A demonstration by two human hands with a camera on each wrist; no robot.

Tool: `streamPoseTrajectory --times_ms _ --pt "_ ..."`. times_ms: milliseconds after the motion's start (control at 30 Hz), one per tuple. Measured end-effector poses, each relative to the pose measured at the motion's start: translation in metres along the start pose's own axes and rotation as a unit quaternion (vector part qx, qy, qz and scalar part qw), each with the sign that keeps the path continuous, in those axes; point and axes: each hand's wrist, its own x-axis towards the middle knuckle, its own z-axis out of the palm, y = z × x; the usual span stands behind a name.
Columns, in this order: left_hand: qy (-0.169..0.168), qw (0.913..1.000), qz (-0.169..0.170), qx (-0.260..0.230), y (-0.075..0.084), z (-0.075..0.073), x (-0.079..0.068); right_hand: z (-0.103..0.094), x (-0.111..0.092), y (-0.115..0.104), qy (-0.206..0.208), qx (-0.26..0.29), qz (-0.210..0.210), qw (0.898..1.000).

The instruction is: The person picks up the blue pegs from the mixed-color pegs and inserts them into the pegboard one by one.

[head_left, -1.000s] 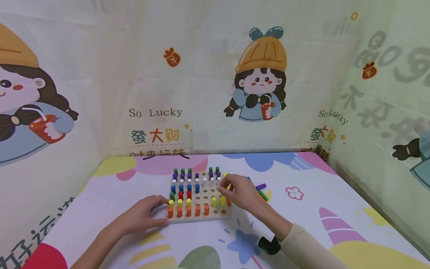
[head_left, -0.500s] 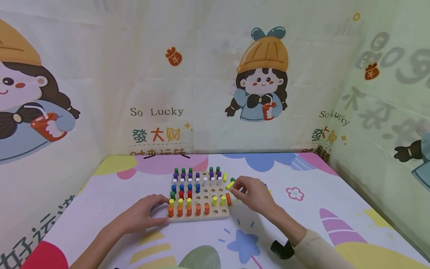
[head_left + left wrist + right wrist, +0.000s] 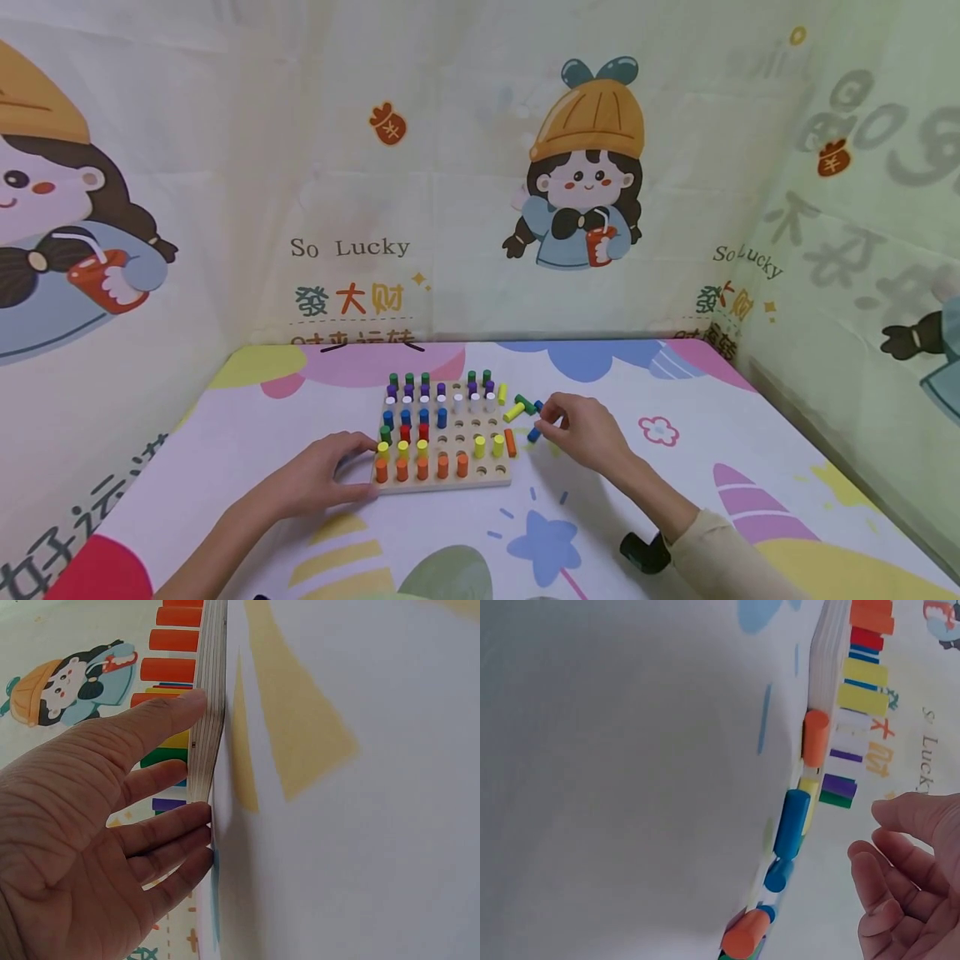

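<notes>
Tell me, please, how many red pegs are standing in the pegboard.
2: in the third row from the front, one red peg stands beside the green peg, the other red peg right of it.

A right hand (image 3: 911,881) with bent fingers

The hand is at the lower right, with a gap between its thumb and the nearest finger. A blue peg (image 3: 792,823) lies on the white bench (image 3: 630,787), and another blue peg (image 3: 778,876) is just below it. An orange peg (image 3: 817,738) lies beside the board (image 3: 826,671). Two yellow pegs (image 3: 862,699), a red peg (image 3: 867,638) and a purple peg (image 3: 841,786) stick out of the board. The word "Lucky" (image 3: 928,756) is on the wall (image 3: 829,900).
</notes>
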Motion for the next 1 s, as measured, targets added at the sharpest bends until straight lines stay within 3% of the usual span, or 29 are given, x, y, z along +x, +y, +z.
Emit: streamPoseTrajectory --times_ms 167,533,733,1000 --pt "0.003 0.9999 -0.011 0.001 -0.001 0.0 0.001 -0.001 0.004 0.006 0.005 -0.01 -0.005 1.0" --pt "-0.003 1.0 -0.001 -0.007 0.003 0.001 0.002 -0.004 0.005 0.018 -0.005 -0.033 0.009 0.999" --pt "-0.001 0.9998 -0.018 -0.002 0.002 0.001 0.002 -0.005 0.01 0.019 -0.012 -0.053 0.01 0.998" --pt "-0.001 0.9998 -0.017 -0.005 0.0 0.0 0.0 -0.003 0.019 0.015 -0.037 -0.073 0.032 0.996"
